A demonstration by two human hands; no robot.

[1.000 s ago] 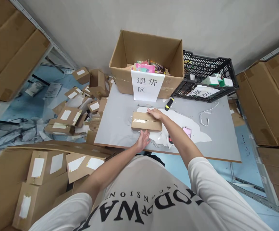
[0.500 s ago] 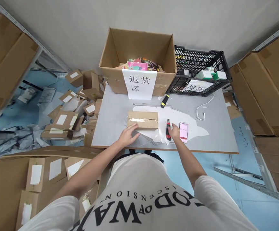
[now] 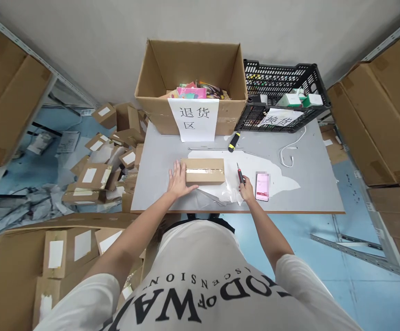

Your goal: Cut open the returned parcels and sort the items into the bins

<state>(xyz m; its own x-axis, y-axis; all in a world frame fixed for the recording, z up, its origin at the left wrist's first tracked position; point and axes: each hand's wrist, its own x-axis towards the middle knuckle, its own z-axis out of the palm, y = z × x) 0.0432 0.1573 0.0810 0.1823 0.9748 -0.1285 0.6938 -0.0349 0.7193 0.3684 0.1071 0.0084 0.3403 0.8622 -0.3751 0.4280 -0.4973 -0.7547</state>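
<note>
Pressing hand: left hand (image 3: pixel 178 180) lay flat, fingers spread, against the taped carton's (image 3: pixel 203 170) left end.
Cutting hand: right hand (image 3: pixel 246 189) gripped a utility knife (image 3: pixel 240 174), bare table (image 3: pixel 318 184) at right.

The flat brown taped carton (image 3: pixel 203 170) lies mid-worktop (image 3: pixel 317 193); a pink-screened phone (image 3: pixel 262 186) sits to its right; the large open cardboard box (image 3: pixel 189 73) stands behind, a black plastic crate (image 3: pixel 282 78) beside it.

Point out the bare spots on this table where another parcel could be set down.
Free: the grey table between the taped parcel and the big open carton; also the right end, past the phone and white cable. Crowded: the middle, where the left hand steadies the parcel and the right hand holds a box cutter.
</note>
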